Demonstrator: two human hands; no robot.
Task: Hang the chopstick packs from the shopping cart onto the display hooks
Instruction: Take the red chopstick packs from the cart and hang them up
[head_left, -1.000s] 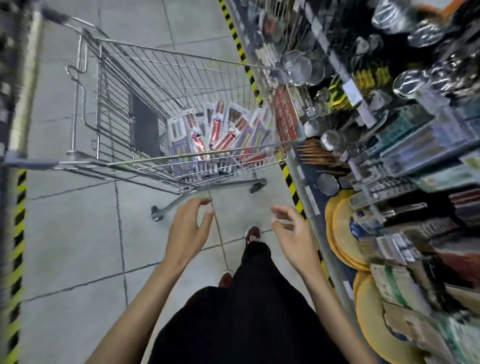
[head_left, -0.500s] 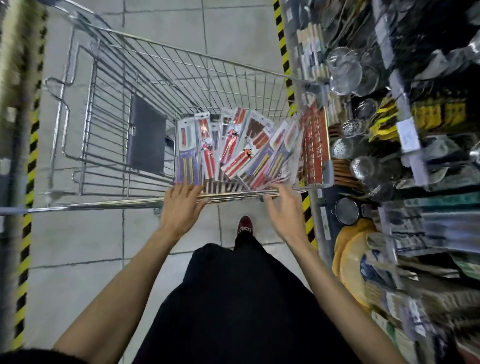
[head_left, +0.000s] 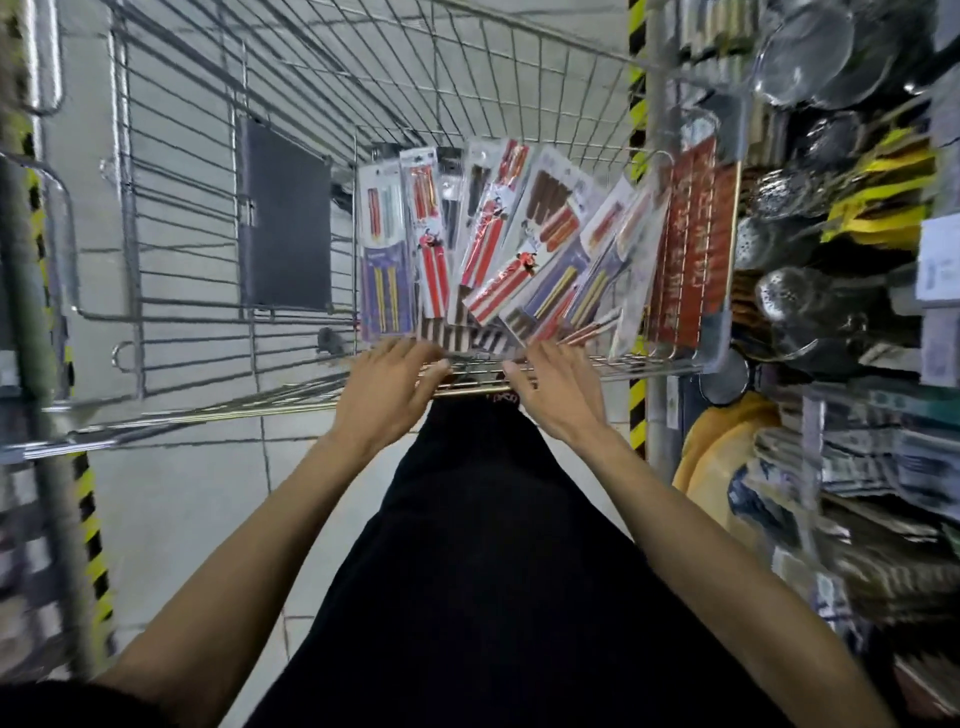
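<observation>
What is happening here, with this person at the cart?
A person stands at a wire shopping cart beside the store's display shelves. The left hand and the right hand both reach over the cart's near rim to the lower edges of the chopstick packs, which stand fanned out in the cart. The fingers look straight, and no pack is lifted yet.

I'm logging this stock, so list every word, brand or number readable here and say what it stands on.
Chopstick packs: the printing is too blurred to read.
Red packs: the gold characters are blurred and unreadable.
Shelf labels: too small and blurred to read.
No text in this view is legible.
</observation>
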